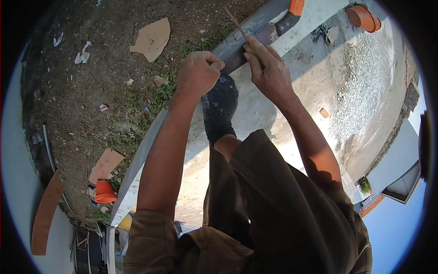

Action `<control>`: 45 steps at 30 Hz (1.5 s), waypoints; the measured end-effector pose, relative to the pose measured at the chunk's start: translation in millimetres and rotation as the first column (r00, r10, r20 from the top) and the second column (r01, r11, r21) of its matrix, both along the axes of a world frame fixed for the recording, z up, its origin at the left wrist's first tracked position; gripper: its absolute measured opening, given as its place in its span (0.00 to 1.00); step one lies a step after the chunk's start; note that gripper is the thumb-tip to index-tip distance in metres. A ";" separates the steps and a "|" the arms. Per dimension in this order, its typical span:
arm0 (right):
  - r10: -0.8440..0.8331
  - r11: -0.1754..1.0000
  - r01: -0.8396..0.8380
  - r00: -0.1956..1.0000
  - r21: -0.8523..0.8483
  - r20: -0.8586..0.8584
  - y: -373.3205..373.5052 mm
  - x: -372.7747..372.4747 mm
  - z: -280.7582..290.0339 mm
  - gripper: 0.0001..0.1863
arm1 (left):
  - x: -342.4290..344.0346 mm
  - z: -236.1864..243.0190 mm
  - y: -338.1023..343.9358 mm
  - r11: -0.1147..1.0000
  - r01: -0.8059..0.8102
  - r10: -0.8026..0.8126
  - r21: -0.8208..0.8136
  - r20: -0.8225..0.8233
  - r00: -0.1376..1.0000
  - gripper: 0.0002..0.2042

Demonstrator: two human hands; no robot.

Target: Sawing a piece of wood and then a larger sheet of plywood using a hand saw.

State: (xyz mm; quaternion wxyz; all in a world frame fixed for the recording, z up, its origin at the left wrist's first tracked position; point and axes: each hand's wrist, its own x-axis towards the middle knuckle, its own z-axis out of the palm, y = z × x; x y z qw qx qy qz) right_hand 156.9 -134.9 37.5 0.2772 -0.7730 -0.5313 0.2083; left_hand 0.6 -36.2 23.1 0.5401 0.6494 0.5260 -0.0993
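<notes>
A handsaw lies along the concrete ledge, its orange-and-black handle (296, 8) at the top and its dark toothed blade (235, 57) pointing toward me. My left hand (198, 75) is closed at the blade's near end, pinching it. My right hand (268, 71) grips a thin rod-like file (235, 20), which slants across the toothed edge. My foot in a dark, speckled sock (219, 105) rests against the blade's lower part, just beside my left hand. The file's lower end is hidden by my fingers.
Left of the ledge lies dirt with weeds, cardboard (150, 39), brown boards (44, 214) and an orange pot (105, 192). Another orange pot (362, 18) is at upper right on concrete, with pale gravel (356, 91) and an orange shard (324, 113).
</notes>
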 end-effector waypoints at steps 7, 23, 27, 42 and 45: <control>0.004 0.993 -0.025 0.985 -0.117 -0.175 -17.2 -4.4 32.7 0.19 | 9.6 3.0 -10.0 0.993 -0.050 0.047 0.112 0.022 0.999 0.09; -0.172 0.886 -0.042 0.895 -0.461 -0.411 -43.4 -11.4 64.7 0.18 | 0.0 -18.1 -19.8 0.973 -0.116 0.062 0.201 0.255 0.965 0.07; -0.156 0.890 -0.054 0.897 -0.452 -0.413 -41.9 -12.6 65.8 0.18 | -1.9 -16.1 -22.4 0.969 -0.146 0.098 0.197 0.232 0.968 0.07; 0.031 0.942 -0.120 0.961 -0.313 -0.274 -5.3 -17.4 34.7 0.15 | 18.5 -28.4 13.9 0.834 -0.437 0.488 -0.335 0.082 0.869 0.16; 0.039 0.935 -0.154 0.940 -0.319 -0.339 10.8 -8.9 28.2 0.18 | 10.9 -30.3 27.7 0.798 -0.486 0.543 -0.356 0.077 0.836 0.16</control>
